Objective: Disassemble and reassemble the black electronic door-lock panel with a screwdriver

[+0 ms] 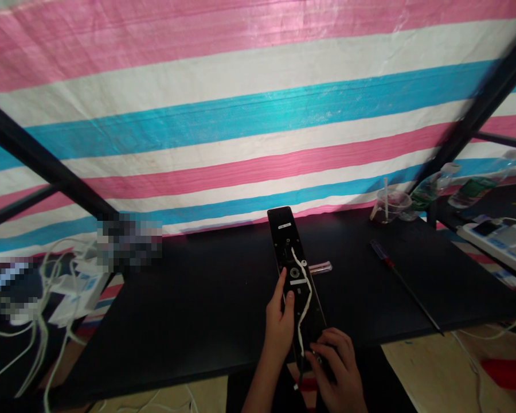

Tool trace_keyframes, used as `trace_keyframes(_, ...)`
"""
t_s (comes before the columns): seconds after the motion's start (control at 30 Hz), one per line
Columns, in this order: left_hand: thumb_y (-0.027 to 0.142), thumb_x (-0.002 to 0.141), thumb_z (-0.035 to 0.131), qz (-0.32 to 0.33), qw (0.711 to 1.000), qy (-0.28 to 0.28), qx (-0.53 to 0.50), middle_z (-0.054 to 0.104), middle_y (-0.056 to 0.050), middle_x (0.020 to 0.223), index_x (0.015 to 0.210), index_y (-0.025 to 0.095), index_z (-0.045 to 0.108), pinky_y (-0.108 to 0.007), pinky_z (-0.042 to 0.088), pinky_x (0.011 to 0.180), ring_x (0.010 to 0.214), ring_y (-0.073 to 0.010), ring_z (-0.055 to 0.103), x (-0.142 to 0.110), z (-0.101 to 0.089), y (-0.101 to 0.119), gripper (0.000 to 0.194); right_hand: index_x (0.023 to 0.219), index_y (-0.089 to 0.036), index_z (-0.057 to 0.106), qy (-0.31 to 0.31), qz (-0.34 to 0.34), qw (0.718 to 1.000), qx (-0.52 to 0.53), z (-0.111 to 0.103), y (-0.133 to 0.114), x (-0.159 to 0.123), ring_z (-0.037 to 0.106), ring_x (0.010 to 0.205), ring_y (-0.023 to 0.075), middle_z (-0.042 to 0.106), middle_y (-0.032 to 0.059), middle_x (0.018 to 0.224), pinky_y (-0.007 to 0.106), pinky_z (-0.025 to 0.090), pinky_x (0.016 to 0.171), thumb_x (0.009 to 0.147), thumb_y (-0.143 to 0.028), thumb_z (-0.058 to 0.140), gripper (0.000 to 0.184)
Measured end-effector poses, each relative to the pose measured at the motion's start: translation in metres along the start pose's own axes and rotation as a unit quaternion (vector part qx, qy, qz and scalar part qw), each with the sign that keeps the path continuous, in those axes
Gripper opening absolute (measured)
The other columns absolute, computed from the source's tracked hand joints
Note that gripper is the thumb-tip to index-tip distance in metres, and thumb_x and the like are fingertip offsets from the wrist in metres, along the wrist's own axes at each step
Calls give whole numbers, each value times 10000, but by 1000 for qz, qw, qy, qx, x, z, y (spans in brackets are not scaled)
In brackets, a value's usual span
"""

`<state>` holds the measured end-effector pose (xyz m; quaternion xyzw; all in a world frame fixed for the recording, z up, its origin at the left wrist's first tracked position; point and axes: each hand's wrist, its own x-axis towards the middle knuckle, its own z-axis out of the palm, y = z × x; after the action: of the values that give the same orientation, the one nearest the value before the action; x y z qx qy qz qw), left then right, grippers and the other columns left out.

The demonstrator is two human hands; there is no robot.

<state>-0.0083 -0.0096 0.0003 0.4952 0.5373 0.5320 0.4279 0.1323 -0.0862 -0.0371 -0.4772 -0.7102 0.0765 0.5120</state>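
Note:
A long black door-lock panel (289,246) lies lengthwise on the black table (198,298), back side up, with a white cable (306,292) running down it and a shiny handle (320,267) sticking out to its right. My left hand (279,324) grips the panel's left edge near the middle, thumb and fingers resting on it. My right hand (337,361) is curled over the panel's near end, fingers pinched where the cable ends; what they pinch is hidden.
A screwdriver (402,281) with a blue-red handle lies on the table to the right. A plastic cup (389,205) and bottles (432,192) stand at the back right. A striped tarp (241,115) hangs behind. White cables and boxes (69,287) lie at the left.

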Motion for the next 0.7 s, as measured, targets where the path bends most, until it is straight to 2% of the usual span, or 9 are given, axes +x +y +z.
trace_keyframes(0.13, 405, 980, 457, -1, 1000, 0, -5, 460, -62, 1534, 1473, 251, 452, -377, 316, 1188, 1439, -216, 386, 1, 0, 0, 517, 1168, -241, 669, -54, -34, 998, 0, -12, 4, 6, 633, 1043, 261, 648, 102, 1069, 394, 606, 824, 908, -245, 620, 265)
trace_keyframes(0.27, 405, 979, 463, 3, 1000, 2, -9, 477, -66, 1521, 1463, 255, 469, -386, 335, 1180, 1431, -225, 401, 0, 0, 1, 507, 1045, -247, 698, -47, -57, 997, 13, -15, 6, 12, 640, 1006, 235, 660, 82, 980, 363, 613, 798, 926, -164, 574, 191)
trace_keyframes(0.4, 412, 988, 439, 0, 1000, -6, -6, 463, -60, 1532, 1477, 253, 446, -372, 314, 1190, 1437, -208, 391, 0, -1, 2, 514, 995, -244, 694, -25, -45, 998, 23, -5, 2, 12, 644, 958, 230, 656, 70, 904, 354, 616, 763, 924, -169, 589, 147)
trace_keyframes(0.5, 421, 985, 447, 0, 1000, -9, -8, 462, -64, 1533, 1473, 247, 452, -373, 318, 1187, 1437, -212, 391, 1, -2, 0, 519, 987, -252, 692, -34, -33, 998, 27, -5, -2, 10, 648, 981, 230, 661, 66, 922, 360, 609, 804, 913, -184, 619, 124)
trace_keyframes(0.57, 426, 969, 484, -3, 1000, -7, -12, 475, -71, 1523, 1471, 245, 454, -383, 336, 1177, 1424, -226, 414, 1, -2, -2, 535, 1052, -252, 682, -68, -32, 996, 41, -14, 0, 13, 655, 1011, 240, 671, 77, 991, 364, 603, 836, 900, -258, 654, 154)
trace_keyframes(0.63, 423, 949, 527, -5, 1000, -3, -15, 477, -71, 1523, 1474, 250, 449, -387, 339, 1175, 1415, -231, 428, 1, -2, -4, 557, 1181, -236, 646, -95, -42, 993, 46, -30, 13, 23, 663, 1034, 253, 668, 104, 1094, 358, 600, 838, 898, -353, 653, 307)
trace_keyframes(0.67, 418, 942, 543, -6, 1000, 1, -16, 468, -69, 1530, 1482, 257, 433, -385, 334, 1178, 1415, -228, 428, 1, -2, -5, 575, 1236, -229, 622, -93, -45, 994, 32, -41, 24, 31, 666, 1037, 258, 660, 119, 1138, 357, 596, 829, 910, -383, 625, 360)
trace_keyframes(0.7, 414, 938, 553, -7, 1000, 5, -18, 455, -66, 1539, 1496, 265, 407, -381, 331, 1179, 1418, -223, 425, 1, -2, -6, 595, 1239, -233, 619, -67, -41, 997, 0, -52, 38, 41, 667, 1030, 257, 656, 122, 1146, 363, 588, 823, 934, -376, 577, 340)
